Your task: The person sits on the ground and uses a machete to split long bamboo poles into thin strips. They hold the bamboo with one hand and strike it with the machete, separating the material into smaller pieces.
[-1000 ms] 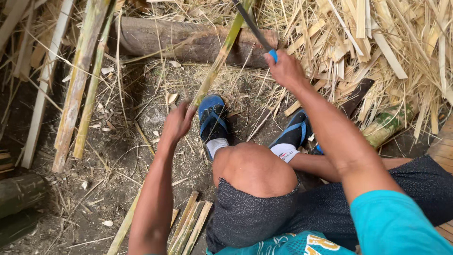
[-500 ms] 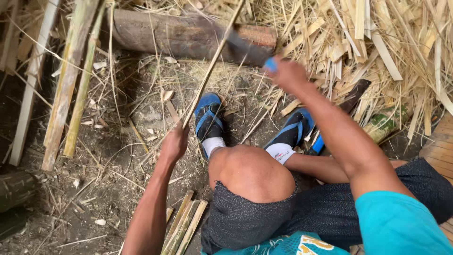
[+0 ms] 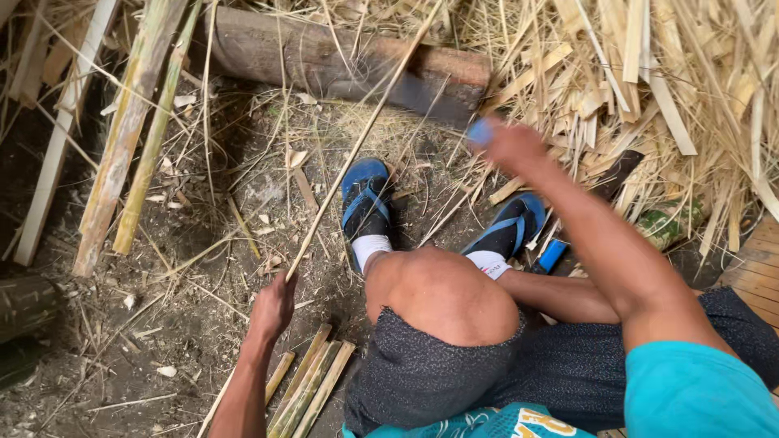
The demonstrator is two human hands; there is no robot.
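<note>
My left hand [image 3: 273, 307] grips the near end of a thin bamboo strip [image 3: 357, 142] that slants up and away to the top of the view, lying across a thick log [image 3: 324, 61]. My right hand [image 3: 510, 144] is closed on a blue-handled knife [image 3: 442, 101]; its dark blade is blurred and points left, just in front of the log. My bent knee [image 3: 442, 296] is between the arms, and my feet in blue sandals [image 3: 365, 199] rest on the dirt.
Split bamboo poles [image 3: 122, 138] lean at the left. A heap of pale bamboo shavings and slats [image 3: 649, 73] fills the upper right. Several short bamboo strips [image 3: 312, 389] lie beside my knee. A wooden plank edge [image 3: 755, 268] shows at the right.
The left hand drew back toward me, pulling the strip down. The right hand with the knife swung down from above the log to in front of it.
</note>
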